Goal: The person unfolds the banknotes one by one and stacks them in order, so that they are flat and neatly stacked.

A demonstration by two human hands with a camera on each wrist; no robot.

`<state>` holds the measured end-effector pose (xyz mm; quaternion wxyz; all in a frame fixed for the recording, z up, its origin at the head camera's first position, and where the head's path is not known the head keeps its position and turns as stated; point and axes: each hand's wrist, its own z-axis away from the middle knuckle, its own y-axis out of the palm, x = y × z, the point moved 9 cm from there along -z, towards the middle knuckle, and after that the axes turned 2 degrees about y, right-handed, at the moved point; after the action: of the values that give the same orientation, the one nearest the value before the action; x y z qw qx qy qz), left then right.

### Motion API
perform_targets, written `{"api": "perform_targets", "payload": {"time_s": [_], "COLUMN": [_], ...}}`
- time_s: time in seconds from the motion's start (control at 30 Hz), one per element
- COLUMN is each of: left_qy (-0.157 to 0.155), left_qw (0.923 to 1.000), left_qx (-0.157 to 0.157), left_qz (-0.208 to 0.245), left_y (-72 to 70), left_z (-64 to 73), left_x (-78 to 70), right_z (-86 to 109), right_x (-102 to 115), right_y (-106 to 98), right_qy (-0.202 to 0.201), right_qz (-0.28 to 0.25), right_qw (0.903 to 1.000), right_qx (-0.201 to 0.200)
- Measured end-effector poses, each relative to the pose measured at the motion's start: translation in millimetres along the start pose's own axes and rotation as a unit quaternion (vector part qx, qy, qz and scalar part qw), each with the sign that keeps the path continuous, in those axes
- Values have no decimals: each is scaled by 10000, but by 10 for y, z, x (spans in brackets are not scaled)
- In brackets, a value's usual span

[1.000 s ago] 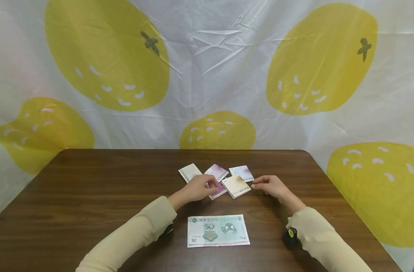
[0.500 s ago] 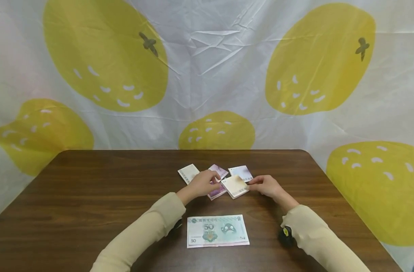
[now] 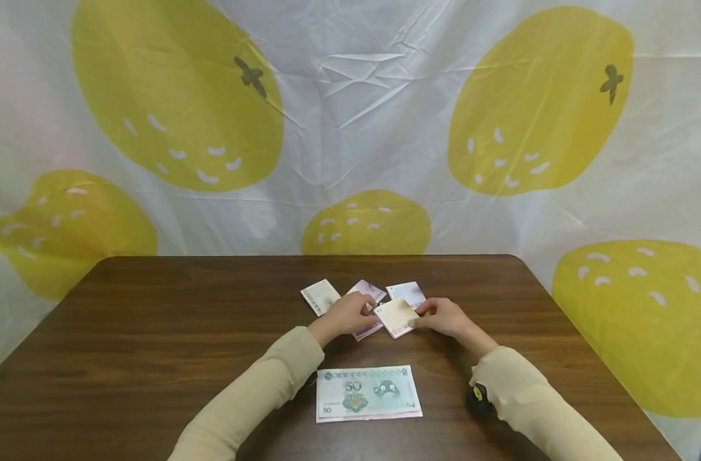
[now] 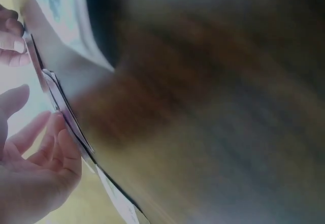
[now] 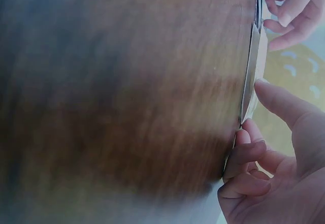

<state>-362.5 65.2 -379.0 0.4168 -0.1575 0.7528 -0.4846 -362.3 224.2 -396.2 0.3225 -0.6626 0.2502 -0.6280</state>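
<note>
In the head view my right hand (image 3: 445,317) pinches the right corner of a cream-yellow folded play banknote (image 3: 395,317), thumb on top. The right wrist view has that thumb (image 5: 284,102) on the note's face and the fingers (image 5: 246,155) bent at its edge. My left hand (image 3: 347,314) is over purple folded banknotes (image 3: 366,289), its fingertips close to the yellow note's left corner. Its thumb and fingers stand apart with nothing between them in the left wrist view. A pale blue folded banknote (image 3: 406,292) lies behind the yellow one.
Another cream folded note (image 3: 320,295) lies left of the purple ones. A flat green 50 play banknote (image 3: 369,392) rests nearer me, with a pinkish edge under it. The brown wooden table (image 3: 154,346) ends at a lemon-print curtain (image 3: 362,128).
My right hand has moved left onto the yellow note's corner and now pinches it. My left hand has shifted slightly right toward the same note. The other notes stay put.
</note>
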Motion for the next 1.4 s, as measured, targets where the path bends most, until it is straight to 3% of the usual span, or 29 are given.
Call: {"api": "perform_targets", "payload": {"time_s": [0.4,0.63,1.0,1.17,1.4], "left_qy": [53,69,102,71,-140], "left_qw": [9992,9992,9996,9994,9937], "left_qx": [171,202,-232,-253,-435], "left_qz": [-363,-325,-123,244,1020], "left_y": [53,52,-29,-50,-152], "left_z": [15,26,18,41,121], "left_x": [-46,-60,-59,-32,22], "right_z": [2,-6,-2,2,49], "right_x": [73,94,82,42,15], "right_y": [56,106,104,111,115], "right_qy": [-119,-170,-245,-249,209], "right_qz": [116,-184,-453,-882,-1617], "right_qw": [9997,9992,9982,9947,9844], "right_qx": [160,299,313,471,661]}}
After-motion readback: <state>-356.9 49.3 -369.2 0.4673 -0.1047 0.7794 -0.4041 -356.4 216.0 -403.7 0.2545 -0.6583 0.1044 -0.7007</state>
